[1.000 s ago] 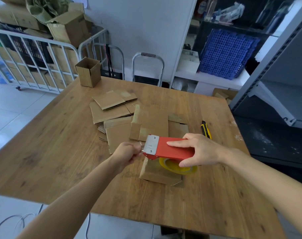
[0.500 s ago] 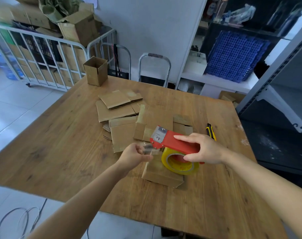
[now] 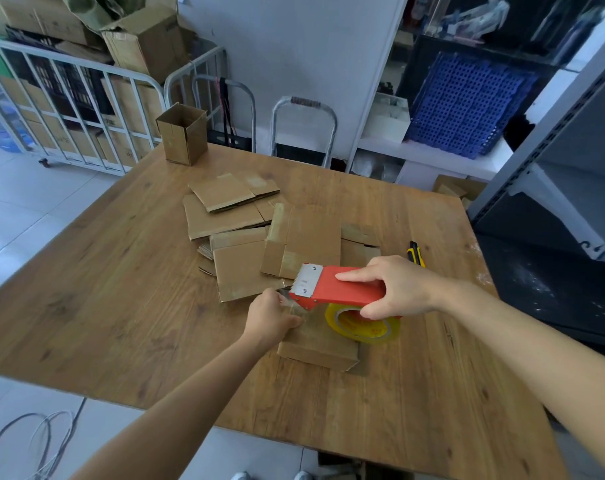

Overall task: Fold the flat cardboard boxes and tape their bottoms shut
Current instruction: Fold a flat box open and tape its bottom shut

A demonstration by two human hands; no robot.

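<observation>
Evidently the job is sitting at an early stage in the head view. One finished box (image 3: 183,133) is standing at the far corner of the table (image 3: 121,306), and a pile of flat boxes (image 3: 238,237) is waiting mid-table. A folded box (image 3: 318,348) is lying under both hands, its taping apparently just beginning. The right hand (image 3: 398,289) is wrapping its fingers round the red tape dispenser (image 3: 342,284) just above it. The left hand (image 3: 271,320) is curling its fingers, seemingly pinching the clear tape end (image 3: 292,306) at the box's left edge.
</observation>
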